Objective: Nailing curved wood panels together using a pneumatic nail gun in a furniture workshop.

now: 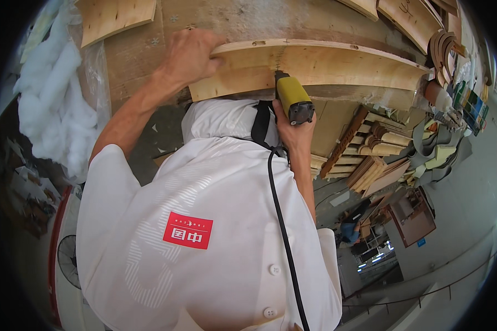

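A curved plywood board (237, 81) stands on edge across the workbench (132, 66), its pale inner face toward me. Near its left end my left hand (189, 58) is closed over the upper edge. My right hand (297, 129) grips a yellow-and-black handheld power tool (294, 95). The tool's dark nose is at the board's face, beside a short row of dark marks crossing it; whether it touches cannot be made out. From the handle area a black cord or hose (281, 215) runs down over my white shirt. The right fingers are partly hidden behind the tool.
Another curved plywood piece (119, 19) lies at the far left, and several more (408, 19) at the far right. White fluffy stuffing (58, 99) hangs on the left. A wooden rack (345, 140) with curved parts stands on the right. A person (349, 231) is in the background.
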Motion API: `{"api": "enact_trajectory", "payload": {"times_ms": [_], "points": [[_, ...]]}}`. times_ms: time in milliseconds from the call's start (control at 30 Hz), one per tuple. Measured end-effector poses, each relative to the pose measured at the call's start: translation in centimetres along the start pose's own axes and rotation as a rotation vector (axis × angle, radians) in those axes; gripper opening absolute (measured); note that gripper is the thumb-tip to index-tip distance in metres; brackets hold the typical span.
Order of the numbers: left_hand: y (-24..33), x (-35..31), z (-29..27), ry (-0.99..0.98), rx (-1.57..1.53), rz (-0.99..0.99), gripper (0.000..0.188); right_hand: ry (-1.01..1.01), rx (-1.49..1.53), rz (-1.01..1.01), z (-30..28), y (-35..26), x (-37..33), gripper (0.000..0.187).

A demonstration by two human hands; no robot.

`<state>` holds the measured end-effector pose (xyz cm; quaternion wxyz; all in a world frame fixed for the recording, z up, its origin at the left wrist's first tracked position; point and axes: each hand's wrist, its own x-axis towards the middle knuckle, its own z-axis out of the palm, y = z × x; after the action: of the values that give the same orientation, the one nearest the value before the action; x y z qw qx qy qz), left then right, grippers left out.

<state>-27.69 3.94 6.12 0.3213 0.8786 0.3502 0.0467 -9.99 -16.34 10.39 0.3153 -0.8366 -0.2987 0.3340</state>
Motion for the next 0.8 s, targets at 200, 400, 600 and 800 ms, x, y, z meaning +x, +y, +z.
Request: {"api": "enact_trajectory", "payload": {"times_ms": [200,400,600,800], "points": [[0.0,0.0,0.1,-0.001,0.002,-0.002,0.036,-0.011,-0.007,0.019,0.2,0.0,0.2,0.034],[-0.5,0.1,0.3,-0.008,0.038,-0.02,0.04,0.066,0.012,0.002,-0.1,1.5,-1.0,0.037],[0.0,0.0,0.1,-0.025,0.031,-0.035,0.04,0.048,-0.025,0.021,-0.3,1.3,-1.2,0.039],[-0.1,0.0,0.3,-0.005,0.037,-0.009,0.04,0.034,-0.043,-0.038,-0.2,0.6,-0.9,0.034]]}}
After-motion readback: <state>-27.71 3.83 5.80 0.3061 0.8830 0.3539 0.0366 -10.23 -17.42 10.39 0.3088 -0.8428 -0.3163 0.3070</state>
